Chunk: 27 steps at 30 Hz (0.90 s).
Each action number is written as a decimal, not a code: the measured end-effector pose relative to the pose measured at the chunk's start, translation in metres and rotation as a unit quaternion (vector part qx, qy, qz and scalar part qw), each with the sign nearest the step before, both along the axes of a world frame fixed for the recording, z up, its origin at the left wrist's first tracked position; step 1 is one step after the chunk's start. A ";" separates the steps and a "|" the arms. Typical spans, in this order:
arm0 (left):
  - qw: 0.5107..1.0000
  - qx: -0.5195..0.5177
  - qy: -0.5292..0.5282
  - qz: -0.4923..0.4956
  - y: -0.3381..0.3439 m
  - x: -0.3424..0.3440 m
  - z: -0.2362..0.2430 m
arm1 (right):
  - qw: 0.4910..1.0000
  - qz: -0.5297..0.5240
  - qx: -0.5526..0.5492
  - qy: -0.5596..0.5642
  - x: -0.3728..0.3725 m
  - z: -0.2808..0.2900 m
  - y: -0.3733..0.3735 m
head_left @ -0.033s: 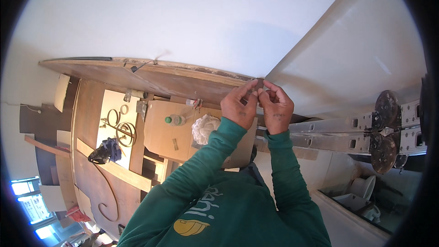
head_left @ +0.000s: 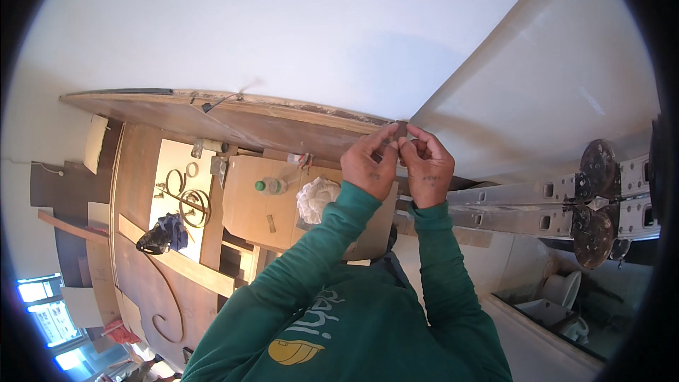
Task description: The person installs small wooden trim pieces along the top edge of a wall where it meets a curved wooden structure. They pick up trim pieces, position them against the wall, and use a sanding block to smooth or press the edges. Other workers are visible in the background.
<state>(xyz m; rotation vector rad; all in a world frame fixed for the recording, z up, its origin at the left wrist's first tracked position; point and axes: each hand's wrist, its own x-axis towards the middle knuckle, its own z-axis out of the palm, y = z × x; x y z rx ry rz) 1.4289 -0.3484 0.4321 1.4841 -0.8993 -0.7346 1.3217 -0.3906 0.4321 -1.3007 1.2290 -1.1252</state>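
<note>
My left hand (head_left: 369, 164) and my right hand (head_left: 427, 166) meet at the corner where the two white walls join, at the right end of a long wooden ledge (head_left: 297, 109). A small flat brown piece (head_left: 402, 129), perhaps wood, is pinched between the fingertips of both hands. Its lower part is partly hidden by my thumbs, and I cannot make out whether it touches the ledge or the wall. Both wrists come up in green sleeves.
Below the ledge, a board (head_left: 244, 201) bears a green-capped bottle (head_left: 271, 185) and a crumpled white bag (head_left: 316, 199). Further left lie coiled strips (head_left: 194, 208) and a dark blue bundle (head_left: 163, 235). A metal folding ladder (head_left: 520, 201) stands close on my right.
</note>
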 end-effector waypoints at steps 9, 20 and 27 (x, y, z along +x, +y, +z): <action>0.999 0.028 0.026 -0.011 -0.001 0.001 0.002 | 0.998 0.006 0.065 -0.024 -0.001 0.011 -0.002; 0.997 0.057 0.057 0.024 0.052 -0.001 -0.011 | 0.996 0.003 0.079 -0.031 -0.004 0.009 -0.006; 0.998 -0.013 0.053 0.024 0.040 -0.004 -0.007 | 0.995 0.015 0.086 -0.036 -0.005 0.009 -0.006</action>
